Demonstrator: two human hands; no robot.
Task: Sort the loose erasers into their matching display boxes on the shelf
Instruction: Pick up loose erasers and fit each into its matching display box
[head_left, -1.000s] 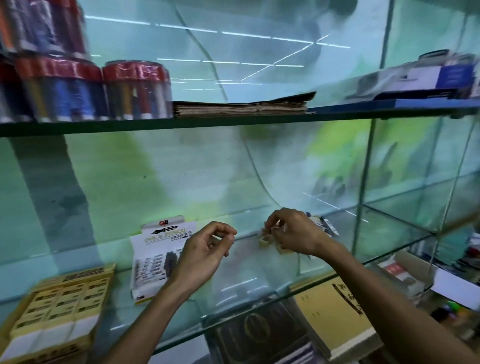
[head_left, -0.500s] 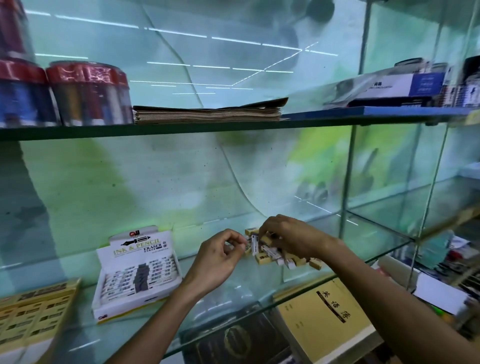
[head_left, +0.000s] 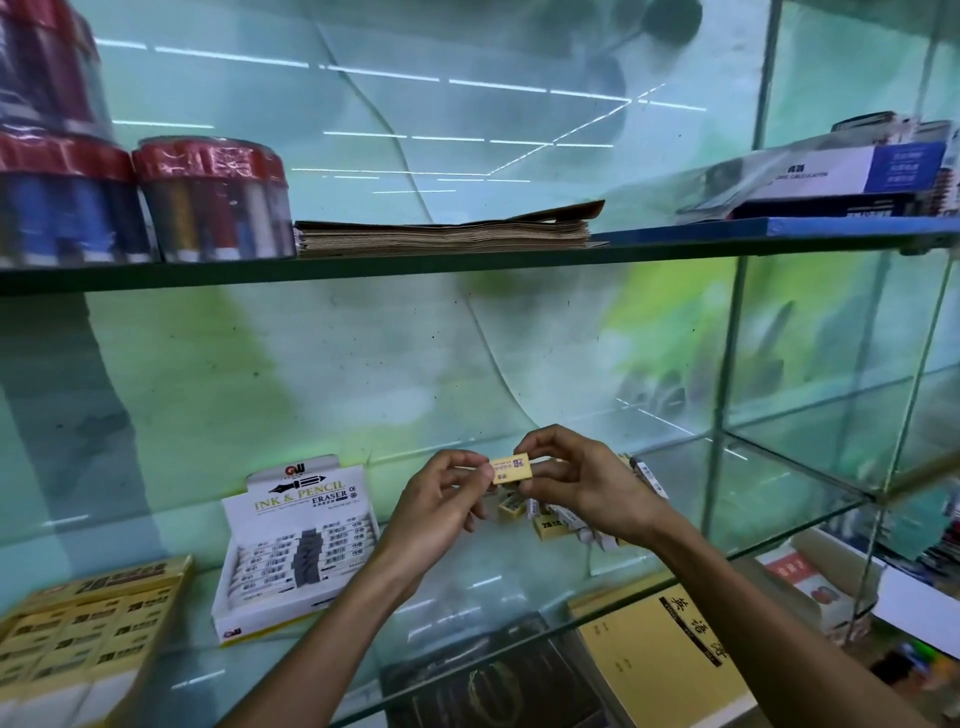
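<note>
A small yellow eraser (head_left: 511, 467) is held up above the glass shelf (head_left: 748, 483), pinched at its left end by my left hand (head_left: 441, 506) and at its right end by my right hand (head_left: 582, 480). Under and behind my right hand lies a pile of loose erasers (head_left: 556, 522), some yellow, some white. A white "Ink & Pencil Eraser" display box (head_left: 298, 545) stands on the shelf left of my hands. A yellow display box (head_left: 78, 634) with yellow erasers sits at the far left.
The shelf above carries red-topped pen tubs (head_left: 213, 200), a stack of brown paper (head_left: 447, 234) and boxed calculators (head_left: 841, 176). Below the glass lie a yellow notebook (head_left: 670, 660) and a dark book (head_left: 493, 680). Glass partitions (head_left: 727, 364) stand at the right.
Both hands rose from the eraser pile and came together. A yellow eraser that was in the pile is now held up between them.
</note>
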